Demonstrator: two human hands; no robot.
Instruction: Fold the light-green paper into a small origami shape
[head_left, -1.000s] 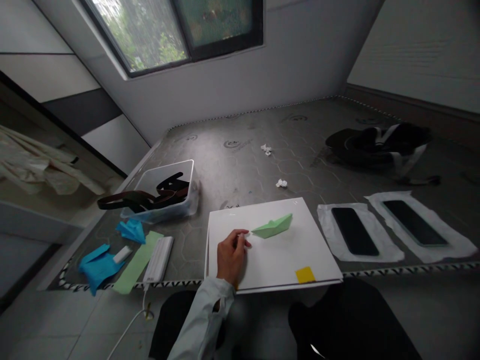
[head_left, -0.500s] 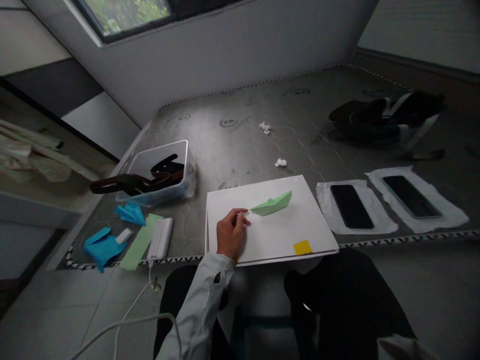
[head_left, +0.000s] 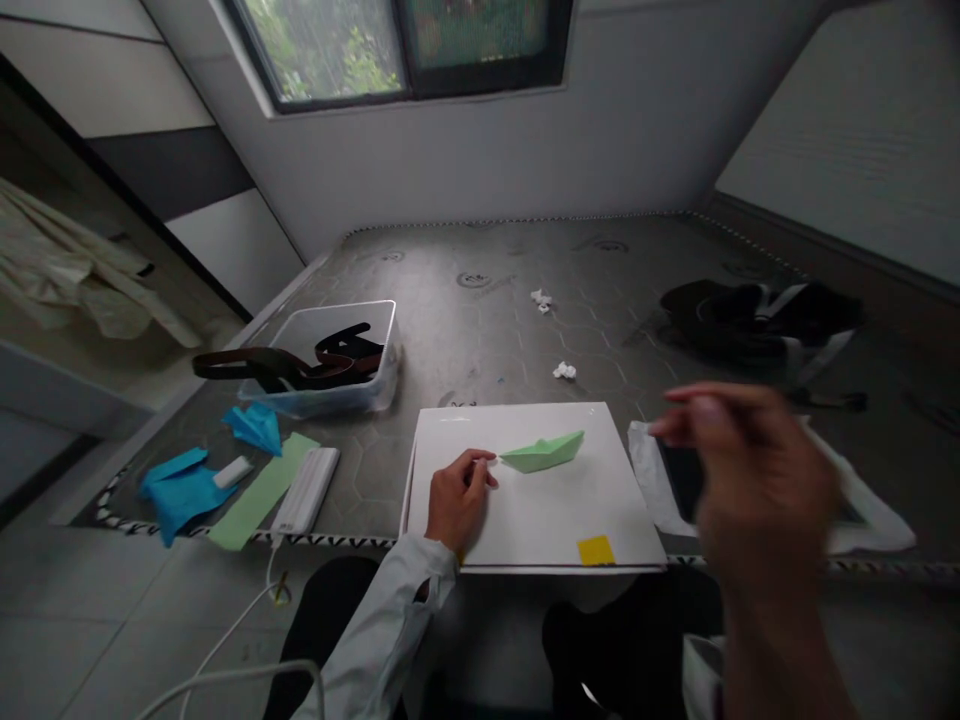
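Paper boat (head_left: pixel 544 453), pale green, crisply folded and pointed at both ends, lies on a flat white cardboard box (head_left: pixel 525 530), beyond its middle toward the far edge and right of centre. Its right point slants up toward the far right corner. A small yellow square patch (head_left: pixel 596 550) sits by the near edge, toward the near right corner.

On the box's left half rests the left hand (head_left: pixel 456 498), fingers loosely curled, the index tip right at the boat's left point; whether it touches or pinches it, I cannot tell. The right hand (head_left: pixel 750 470) is blurred, beyond the box's right edge, in front of a dark flat phone (head_left: pixel 679 480) on a thin white sheet (head_left: pixel 646 470). Its thumb and fingers look drawn close, but whether they meet or hold anything is unclear.

The boat should weigh next to nothing, stiff along its creases and soft between them. A firm squeeze would probably dent the sides, and the points would bend first. On the smooth box top a light push could slide or spin it. The best hold seems a gentle pinch across the middle, around the small peak; gripping one point alone might twist the folds.
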